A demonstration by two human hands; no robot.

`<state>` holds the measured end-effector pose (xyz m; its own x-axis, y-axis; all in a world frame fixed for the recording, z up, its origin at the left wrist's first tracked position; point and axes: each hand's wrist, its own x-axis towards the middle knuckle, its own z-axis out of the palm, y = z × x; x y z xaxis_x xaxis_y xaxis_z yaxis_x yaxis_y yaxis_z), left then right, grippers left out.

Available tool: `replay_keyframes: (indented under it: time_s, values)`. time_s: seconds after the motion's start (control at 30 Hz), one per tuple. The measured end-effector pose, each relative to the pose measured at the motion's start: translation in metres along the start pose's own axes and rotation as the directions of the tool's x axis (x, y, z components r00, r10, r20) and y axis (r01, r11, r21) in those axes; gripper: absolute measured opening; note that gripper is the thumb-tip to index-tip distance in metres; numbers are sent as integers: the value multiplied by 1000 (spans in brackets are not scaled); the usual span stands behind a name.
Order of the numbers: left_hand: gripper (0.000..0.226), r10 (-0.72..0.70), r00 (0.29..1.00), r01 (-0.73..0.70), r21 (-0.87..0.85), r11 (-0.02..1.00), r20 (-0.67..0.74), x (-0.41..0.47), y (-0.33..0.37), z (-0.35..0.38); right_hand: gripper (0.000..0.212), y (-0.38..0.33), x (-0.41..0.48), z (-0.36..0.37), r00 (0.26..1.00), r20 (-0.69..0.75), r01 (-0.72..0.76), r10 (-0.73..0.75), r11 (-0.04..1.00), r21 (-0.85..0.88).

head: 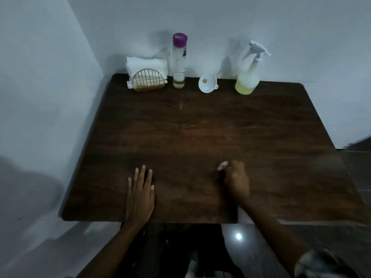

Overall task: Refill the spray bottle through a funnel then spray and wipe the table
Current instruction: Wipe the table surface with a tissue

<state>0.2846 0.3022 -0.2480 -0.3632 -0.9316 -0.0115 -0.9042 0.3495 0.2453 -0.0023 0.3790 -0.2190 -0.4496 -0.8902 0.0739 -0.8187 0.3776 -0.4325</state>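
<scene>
The left hand [141, 195] lies flat on the brown table [200, 127], near the near edge, with its fingers straight. The right hand [235, 180] is over the table a bit to the right. It is blurry, so I cannot tell if it is open or closed.

All the things stand in a row at the far edge, by the wall [220, 21]. The spray bottle [248, 79] is far right, with yellow water low inside. Left of it the white funnel [207, 83] lies tipped. Then comes a tall bottle [179, 63] with a purple cap. Far left are white napkins [146, 64] in a wire rack [149, 81].
</scene>
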Motion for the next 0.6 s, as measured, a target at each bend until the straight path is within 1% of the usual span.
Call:
replay_keyframes:
  time_s: [0.03, 0.07, 0.1, 0.13, 0.17, 0.2, 0.23, 0.27, 0.3, 0.33, 0.37, 0.4, 0.43, 0.47, 0.5, 0.53, 0.6]
  values:
    - [54, -7, 1000, 7, -8, 1000, -2, -1, -5, 0, 29, 11, 18, -4, 992, -80, -97, 95, 995, -27]
    - [54, -15, 1000, 15, -15, 1000, -4, -2, -10, 1, 35, 15, 29, -4, 980, -124, -164, 157, 985, -48]
    - [54, -25, 1000, 24, -18, 1000, -8, -3, -15, 1, 34, 7, 35, -3, 960, -136, -254, 246, 966, -47]
    - [54, -32, 999, 32, -21, 999, -14, -5, -19, 0, 30, -8, 34, 2, 939, -149, -319, 310, 947, -37]
    - [53, -34, 999, 33, -23, 999, -18, -5, -21, 0, 25, -31, 27, 10, 939, -152, -317, 310, 948, -23]
    - [52, -33, 999, 32, -25, 999, -24, -6, -23, -2, 22, -54, 14, 23, 962, -127, -245, 243, 969, 2]
    - [52, -32, 999, 31, -27, 999, -33, -6, -25, -3, 20, -80, -4, 39, 987, -97, -128, 130, 991, 32]
    - [51, -33, 999, 32, -30, 999, -38, -6, -28, -4, 21, -109, -27, 50, 1000, -28, -5, 8, 996, 92]
    - [52, -36, 998, 34, -33, 999, -42, -5, -30, -6, 29, -137, -50, 58, 990, 88, 99, -112, 985, 138]
    - [52, -39, 998, 37, -33, 999, -44, -5, -32, -7, 39, -159, -72, 64, 942, 238, 184, -238, 956, 227]
    - [52, -44, 998, 42, -33, 999, -48, -4, -35, -8, 42, -172, -92, 70, 853, 358, 283, -381, 912, 296]
    - [52, -49, 997, 47, -33, 998, -55, -3, -38, -9, 37, -179, -105, 70, 740, 440, 377, -509, 855, 355]
    - [51, -54, 997, 52, -32, 998, -64, -3, -42, -11, 30, -179, -105, 69, 671, 464, 434, -579, 813, 387]
    - [51, -60, 995, 57, -33, 998, -75, -3, -46, -12, 26, -169, -98, 66, 678, 432, 458, -595, 801, 386]
    - [51, -66, 994, 64, -35, 997, -88, -3, -49, -13, 23, -153, -85, 62, 740, 372, 430, -560, 820, 379]
    - [51, -74, 993, 70, -42, 997, -97, -3, -52, -14, 19, -135, -65, 56, 818, 335, 357, -467, 870, 341]
    - [51, -87, 990, 80, -63, 995, -109, -5, -58, -15, 15, -88, -20, 41, 946, 232, 192, -227, 967, 165]
